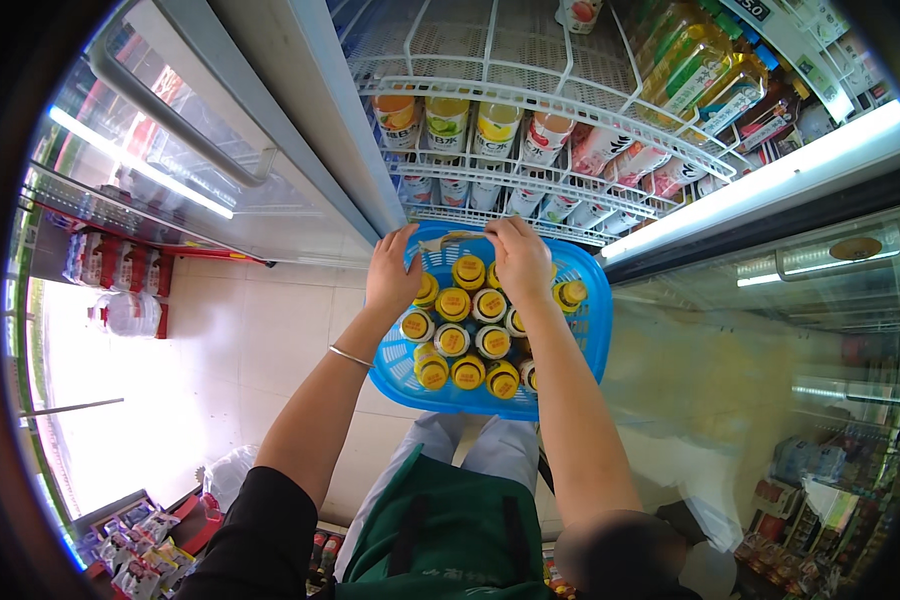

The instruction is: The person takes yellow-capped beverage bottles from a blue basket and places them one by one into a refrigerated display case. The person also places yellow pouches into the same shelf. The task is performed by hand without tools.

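Note:
A blue plastic basket (592, 340) sits in front of my body, against the lower front of an open display cooler. Several small bottles (452, 340) with yellow and white-ringed caps stand upright in it. My left hand (394, 268) is at the basket's far left rim, its fingers curled over the edge and the thumb inside. At the far rim, my right hand (521, 262) pinches one end of a thin tan strip (453, 239), whose exact kind I cannot make out. That strip stretches toward my left fingers. My right forearm hides some of the bottles.
White wire shelves (490, 92) hold drink bottles (446, 122) beyond the basket. A glass door (175, 120) with a handle stands swung out at left; another glass panel (730, 370) lies at right. Packed goods (120, 262) stand on the tiled floor (235, 345) to the left.

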### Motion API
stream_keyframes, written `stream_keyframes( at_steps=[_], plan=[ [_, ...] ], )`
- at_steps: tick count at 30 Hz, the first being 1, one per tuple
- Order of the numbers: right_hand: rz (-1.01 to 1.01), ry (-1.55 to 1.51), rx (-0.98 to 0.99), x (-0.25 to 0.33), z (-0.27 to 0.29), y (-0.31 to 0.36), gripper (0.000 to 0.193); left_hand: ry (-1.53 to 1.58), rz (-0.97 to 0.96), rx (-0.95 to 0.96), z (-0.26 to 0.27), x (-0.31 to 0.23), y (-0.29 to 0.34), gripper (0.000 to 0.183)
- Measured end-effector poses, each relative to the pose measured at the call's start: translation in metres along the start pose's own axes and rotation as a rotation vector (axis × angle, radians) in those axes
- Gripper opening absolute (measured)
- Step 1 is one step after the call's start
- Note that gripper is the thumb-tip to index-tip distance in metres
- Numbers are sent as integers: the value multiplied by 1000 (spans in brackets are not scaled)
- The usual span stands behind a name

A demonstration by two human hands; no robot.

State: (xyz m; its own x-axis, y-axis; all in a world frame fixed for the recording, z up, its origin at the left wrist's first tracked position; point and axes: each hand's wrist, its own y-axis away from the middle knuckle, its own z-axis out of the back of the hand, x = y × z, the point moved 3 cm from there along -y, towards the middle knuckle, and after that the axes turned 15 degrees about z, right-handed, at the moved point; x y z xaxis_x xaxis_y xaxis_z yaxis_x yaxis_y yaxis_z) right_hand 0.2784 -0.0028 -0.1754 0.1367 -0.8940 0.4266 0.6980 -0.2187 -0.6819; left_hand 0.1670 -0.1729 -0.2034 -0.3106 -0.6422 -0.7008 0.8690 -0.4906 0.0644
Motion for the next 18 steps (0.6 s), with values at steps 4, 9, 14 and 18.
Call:
stream_keyframes(
  at_steps=[4, 9, 14, 18],
  plan=[
    [-240, -20, 569, -11, -37, 20, 31, 2, 13, 57, -24, -7, 7, 52],
    [-437, -256, 599, -11, -12, 24, 68, -228, -40, -46, -44, -14, 18, 63],
    [-807, -397, 500, -14, 78, 91, 21, 52, -315, 173, -59, -57, 69, 44],
    [-707, -224, 741, 17, 103, 159, 28, 161, -347, 471, -113, -57, 117, 28]
  ],
)
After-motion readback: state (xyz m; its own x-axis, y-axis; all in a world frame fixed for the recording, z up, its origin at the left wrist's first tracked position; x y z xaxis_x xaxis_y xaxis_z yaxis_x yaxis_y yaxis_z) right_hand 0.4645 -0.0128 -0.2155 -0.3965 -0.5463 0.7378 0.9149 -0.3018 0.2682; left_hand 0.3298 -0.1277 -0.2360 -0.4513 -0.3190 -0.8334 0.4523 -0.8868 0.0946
